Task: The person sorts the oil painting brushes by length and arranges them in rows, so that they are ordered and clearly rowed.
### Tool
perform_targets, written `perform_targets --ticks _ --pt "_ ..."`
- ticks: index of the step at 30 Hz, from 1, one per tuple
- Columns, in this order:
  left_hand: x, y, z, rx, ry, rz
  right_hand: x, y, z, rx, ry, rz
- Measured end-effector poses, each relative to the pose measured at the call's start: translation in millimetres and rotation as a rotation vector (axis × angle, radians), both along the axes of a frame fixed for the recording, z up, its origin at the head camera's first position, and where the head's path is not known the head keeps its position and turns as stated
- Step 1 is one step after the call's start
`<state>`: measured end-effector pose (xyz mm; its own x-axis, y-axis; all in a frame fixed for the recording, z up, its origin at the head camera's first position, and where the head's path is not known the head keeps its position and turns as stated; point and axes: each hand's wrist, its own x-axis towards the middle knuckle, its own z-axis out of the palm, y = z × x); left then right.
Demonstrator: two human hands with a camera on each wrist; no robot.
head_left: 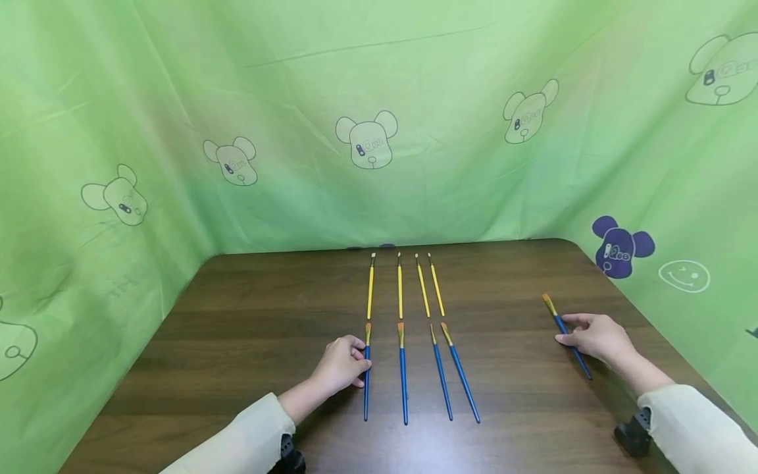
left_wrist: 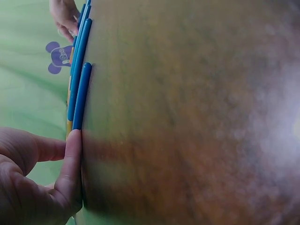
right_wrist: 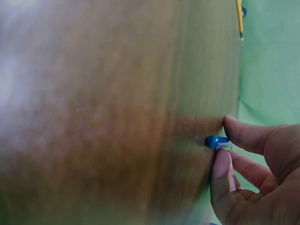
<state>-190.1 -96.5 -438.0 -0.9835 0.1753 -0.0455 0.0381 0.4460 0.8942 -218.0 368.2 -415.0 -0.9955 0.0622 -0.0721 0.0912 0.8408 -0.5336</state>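
My left hand (head_left: 342, 363) pinches the handle of the leftmost blue-handled paintbrush (head_left: 366, 395), which lies bristles away from me. In the left wrist view, the fingertips (left_wrist: 73, 140) are at that handle, close against the tabletop. Out to the right, my right hand (head_left: 598, 337) has another blue-handled paintbrush (head_left: 581, 363) between thumb and fingers. That brush slants, its orange bristles pointing far left. The right wrist view shows its blue handle end (right_wrist: 215, 141) between the thumb and a finger (right_wrist: 222, 164).
Three more blue-handled paintbrushes (head_left: 404, 385) lie in the near row. Behind them, several yellow-handled paintbrushes (head_left: 400, 289) form a far row, bristles toward the back. A green cloth (head_left: 296, 197) with bear drawings rises around the brown wooden table (head_left: 266, 316).
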Motion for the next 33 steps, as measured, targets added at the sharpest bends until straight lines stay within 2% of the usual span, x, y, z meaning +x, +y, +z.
perform_targets --ticks 19,33 --pt "0.5 -0.3 0.5 -0.003 -0.007 0.003 -0.9 0.5 -0.4 0.033 0.011 0.009" --pt "-2.4 -0.4 -3.7 -0.008 -0.004 0.007 0.6 1.2 -0.2 -0.224 -0.05 0.013"
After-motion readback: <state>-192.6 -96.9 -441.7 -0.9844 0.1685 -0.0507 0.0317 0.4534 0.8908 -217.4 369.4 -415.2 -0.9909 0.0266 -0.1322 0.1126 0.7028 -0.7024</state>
